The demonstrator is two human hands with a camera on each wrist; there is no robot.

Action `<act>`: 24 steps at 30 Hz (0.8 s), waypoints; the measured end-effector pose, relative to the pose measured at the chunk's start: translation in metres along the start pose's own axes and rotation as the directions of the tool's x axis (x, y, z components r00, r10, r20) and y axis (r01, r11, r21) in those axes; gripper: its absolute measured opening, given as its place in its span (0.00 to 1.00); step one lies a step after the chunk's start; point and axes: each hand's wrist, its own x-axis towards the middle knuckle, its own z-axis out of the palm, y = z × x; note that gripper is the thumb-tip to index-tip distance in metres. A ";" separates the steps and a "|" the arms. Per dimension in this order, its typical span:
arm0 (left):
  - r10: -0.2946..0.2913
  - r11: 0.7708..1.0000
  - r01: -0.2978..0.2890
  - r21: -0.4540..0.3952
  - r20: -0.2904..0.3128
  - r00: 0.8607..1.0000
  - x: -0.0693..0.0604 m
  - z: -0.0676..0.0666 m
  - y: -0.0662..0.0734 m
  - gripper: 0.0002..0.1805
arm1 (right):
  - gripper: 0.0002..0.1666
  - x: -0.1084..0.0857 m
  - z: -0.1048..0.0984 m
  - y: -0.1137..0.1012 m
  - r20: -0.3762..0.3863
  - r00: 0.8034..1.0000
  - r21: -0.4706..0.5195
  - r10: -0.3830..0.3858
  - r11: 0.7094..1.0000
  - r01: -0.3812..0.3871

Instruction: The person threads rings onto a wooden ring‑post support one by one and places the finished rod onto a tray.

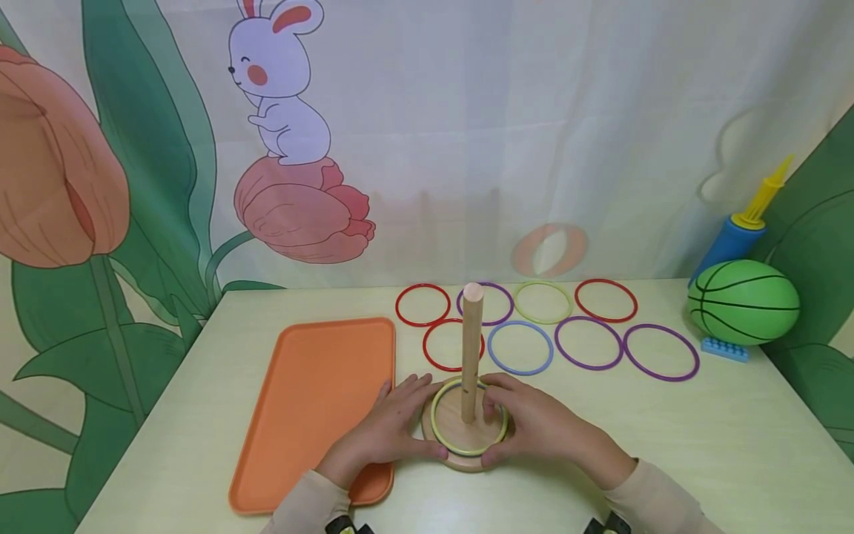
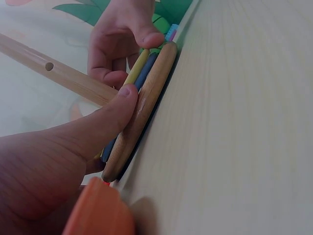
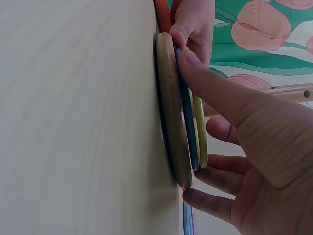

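Observation:
A round wooden base [image 1: 457, 463] with an upright wooden post [image 1: 472, 348] stands on the table. Around the post lie a yellow-green ring [image 1: 437, 430] and, under it, a blue ring [image 3: 187, 117], both low over the base. My left hand [image 1: 394, 426] rests at the left side, its thumb on the rings' near edge and its fingers round the base's far left. On the other side my right hand [image 1: 534, 419] holds the rings' edge between thumb and fingers, with one finger bent inside the yellow-green ring.
An orange tray [image 1: 320, 400] lies to the left, under my left forearm. Behind the base are several loose rings, including a red ring [image 1: 398, 305], a light blue ring [image 1: 490, 356] and a purple ring [image 1: 697, 363]. A green ball [image 1: 743, 302], blue brick [image 1: 725, 349] and pump [image 1: 730, 241] are at right.

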 end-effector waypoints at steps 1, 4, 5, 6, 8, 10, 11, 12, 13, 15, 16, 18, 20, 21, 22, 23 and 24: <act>0.000 1.000 0.000 -0.002 0.001 1.000 0.000 0.000 0.000 0.55 | 0.31 0.000 0.000 0.000 0.001 1.000 0.000 0.000 1.000 0.000; 0.002 1.000 -0.002 -0.006 0.001 1.000 0.000 0.000 0.000 0.55 | 0.32 0.000 0.000 0.000 0.006 1.000 0.003 0.000 1.000 0.000; 0.003 1.000 -0.003 -0.006 0.001 1.000 0.000 0.000 0.000 0.55 | 0.32 0.000 0.000 -0.001 0.008 1.000 0.004 0.000 1.000 0.000; 0.004 1.000 -0.004 -0.004 0.001 1.000 0.000 0.000 0.000 0.55 | 0.32 0.000 0.000 -0.001 0.009 1.000 0.004 0.000 1.000 0.000; 0.007 1.000 -0.007 -0.001 0.000 1.000 0.000 0.000 -0.001 0.55 | 0.33 0.000 0.000 -0.001 0.012 1.000 0.009 0.000 1.000 -0.001; 0.007 1.000 -0.007 0.002 0.001 1.000 0.000 0.000 -0.001 0.55 | 0.34 0.000 0.000 0.000 0.013 1.000 0.012 0.000 1.000 0.000; 0.007 1.000 -0.007 0.003 0.002 1.000 0.000 0.000 -0.001 0.55 | 0.35 0.000 0.000 0.000 0.013 1.000 0.014 0.000 1.000 0.000; 0.008 1.000 -0.008 0.005 0.003 1.000 0.000 0.000 -0.001 0.55 | 0.36 0.000 0.000 0.000 0.014 1.000 0.013 0.001 1.000 -0.001; 0.007 1.000 -0.007 0.006 0.004 1.000 0.000 0.000 -0.001 0.55 | 0.36 0.000 0.000 0.000 0.014 1.000 0.015 0.003 1.000 -0.003; 0.007 1.000 -0.007 0.008 0.004 1.000 0.000 0.000 -0.001 0.55 | 0.36 -0.001 0.000 -0.001 0.013 1.000 0.018 0.007 1.000 -0.007; 0.007 1.000 -0.007 0.009 0.005 1.000 0.001 0.000 0.000 0.55 | 0.36 -0.001 0.000 -0.001 0.014 1.000 0.020 0.011 1.000 -0.011; 0.008 1.000 -0.008 0.011 0.004 1.000 0.001 0.000 0.000 0.55 | 0.36 -0.001 0.000 -0.002 0.015 1.000 0.025 0.016 1.000 -0.016; 0.009 1.000 -0.009 0.012 0.001 1.000 0.001 0.000 0.000 0.54 | 0.36 -0.001 -0.001 -0.002 0.013 1.000 0.038 0.013 0.999 -0.014; 0.009 1.000 -0.009 0.013 0.000 1.000 0.000 0.000 0.000 0.54 | 0.36 -0.001 -0.001 -0.002 0.012 1.000 0.046 0.012 0.999 -0.012; 0.009 1.000 -0.009 0.013 -0.002 1.000 0.000 0.000 0.000 0.54 | 0.36 -0.001 -0.001 -0.002 0.011 1.000 0.051 0.009 0.999 -0.010; 0.009 1.000 -0.009 0.014 -0.003 1.000 0.000 0.000 0.000 0.54 | 0.37 -0.001 -0.001 -0.001 0.009 1.000 0.056 0.006 0.998 -0.007; 0.010 1.000 -0.010 0.015 -0.005 1.000 0.000 0.000 0.000 0.53 | 0.37 0.000 -0.001 -0.001 0.008 1.000 0.061 0.005 0.998 -0.005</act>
